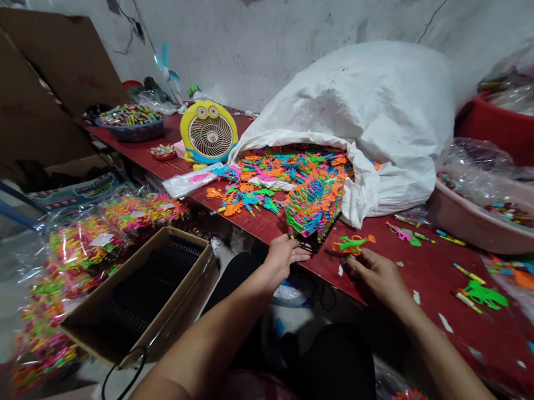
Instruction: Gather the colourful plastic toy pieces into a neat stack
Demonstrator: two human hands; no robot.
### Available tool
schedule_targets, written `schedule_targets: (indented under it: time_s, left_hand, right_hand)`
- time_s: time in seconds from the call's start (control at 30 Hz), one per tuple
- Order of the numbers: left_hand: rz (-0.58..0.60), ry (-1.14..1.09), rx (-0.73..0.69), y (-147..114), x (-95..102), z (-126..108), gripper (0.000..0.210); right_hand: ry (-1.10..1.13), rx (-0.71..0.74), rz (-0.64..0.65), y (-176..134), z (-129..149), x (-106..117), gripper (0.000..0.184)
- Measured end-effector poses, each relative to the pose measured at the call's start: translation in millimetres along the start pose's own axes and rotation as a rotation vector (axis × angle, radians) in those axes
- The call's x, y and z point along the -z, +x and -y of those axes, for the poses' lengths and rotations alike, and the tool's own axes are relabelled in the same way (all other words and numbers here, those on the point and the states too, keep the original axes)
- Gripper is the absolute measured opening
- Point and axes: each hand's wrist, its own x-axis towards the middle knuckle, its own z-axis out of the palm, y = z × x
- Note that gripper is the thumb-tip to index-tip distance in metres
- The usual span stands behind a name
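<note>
My left hand (286, 258) lies with fingers stretched out at the table's front edge. Its fingertips meet the lower edge of a dark holder (320, 238) packed with neat rows of small plastic toys (313, 202). To the right, my right hand (376, 275) pinches a green and orange plastic toy (353, 244) just above the table. Behind both hands, a big white sack (355, 98) lies on its side. Loose bright toys (292, 165) spill out of its mouth. The toys' exact kind is too small to make out.
A yellow fan (208, 131) stands left of the sack on the red table (435, 286). A pink basin (489, 216) sits at right, near a green toy (485, 295). On the floor at left are a cardboard box (144, 346) with black trays and bagged toys (88, 241).
</note>
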Motion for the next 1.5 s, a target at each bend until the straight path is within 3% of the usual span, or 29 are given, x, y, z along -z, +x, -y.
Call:
schedule_targets:
  time_s: [0.17, 0.33, 0.53, 0.77, 0.9, 1.2, 1.5]
  left_hand:
    - [-0.044, 0.183, -0.009, 3.0, -8.0, -0.1, 0.015]
    - [-0.093, 0.502, -0.064, 11.1, -8.5, -2.6, 0.028]
    - [-0.252, 0.938, -0.275, 11.4, 2.6, -10.1, 0.008]
    - [-0.322, 1.319, -0.394, 7.5, 6.7, -9.5, 0.008]
    - [-0.256, 1.308, -0.458, 13.3, 17.1, -10.4, 0.003]
    - [-0.215, 1.251, -0.499, 17.6, 24.4, -8.6, 0.005]
    - [-0.188, 1.213, -0.510, 17.3, 26.2, -10.0, 0.006]
  right_hand:
    - [-0.027, 0.032, 0.048, 1.0, -2.9, -4.6, 0.033]
    - [0.017, 0.036, 0.039, -1.2, -5.8, -5.4, 0.030]
    - [0.052, 0.044, 0.019, -7.7, -2.0, -5.7, 0.026]
    - [0.376, -0.206, -0.231, -9.6, 12.0, -30.9, 0.037]
    - [0.301, -0.192, -0.285, -9.8, 19.5, -46.6, 0.033]
    - [0.267, 0.082, -0.278, -8.0, 25.5, -70.9, 0.026]
    - [-0.155, 0.301, -0.244, -11.1, 34.5, -76.4, 0.023]
